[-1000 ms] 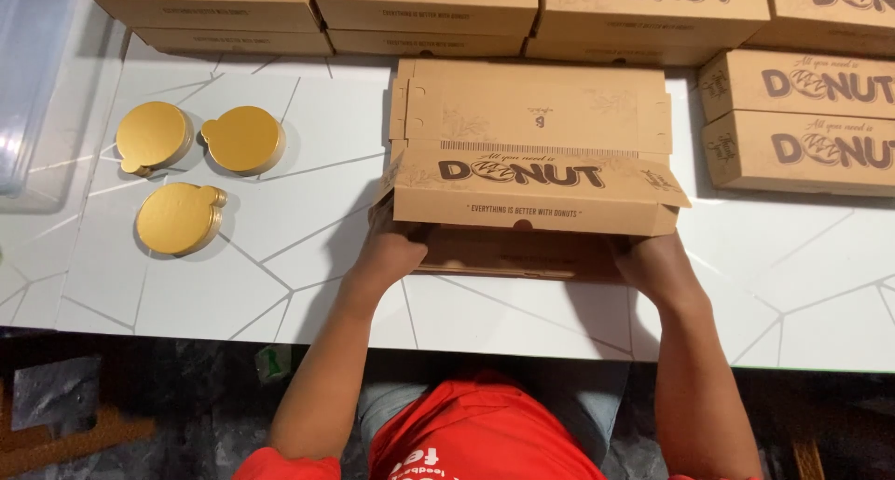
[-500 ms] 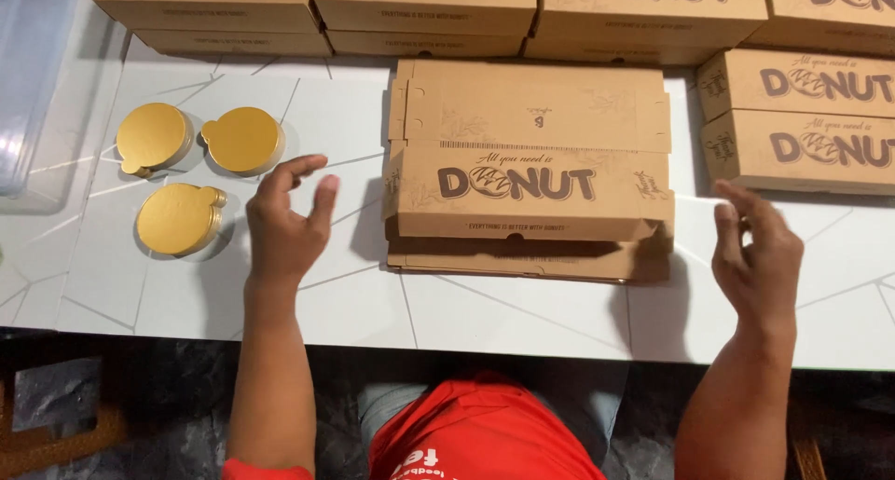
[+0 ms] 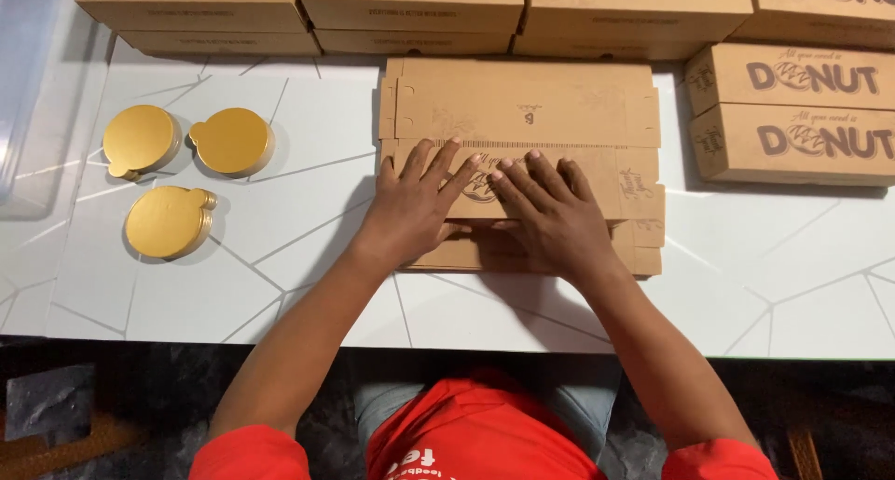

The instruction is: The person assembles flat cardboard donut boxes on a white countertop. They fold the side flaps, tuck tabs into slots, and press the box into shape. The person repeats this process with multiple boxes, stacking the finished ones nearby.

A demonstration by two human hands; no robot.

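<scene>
Two bare hands lie flat on a flattened kraft cardboard box (image 3: 522,116) at the middle of the white marble-patterned table (image 3: 280,284). Left hand (image 3: 415,205) and right hand (image 3: 550,214) press side by side on its near panel, fingers spread and pointing toward twelve o'clock, index fingertips almost touching; neither hand is closed around anything, palms simply bear down on the cardboard. Under this box sits a stack of more flat box blanks (image 3: 643,242), whose edges show at the four o'clock corner.

At nine o'clock from the box, well apart from the left hand, lie three stacks of round gold cake boards with small tabs: one (image 3: 140,140) farthest left, one (image 3: 233,140) just beside it, one (image 3: 168,221) nearer the table edge. At two o'clock stand two assembled printed donut boxes (image 3: 792,116), stacked. Along twelve o'clock runs a row of further assembled boxes (image 3: 419,5). At ten o'clock, on the far left edge, part of a clear plastic container (image 3: 23,79) shows
</scene>
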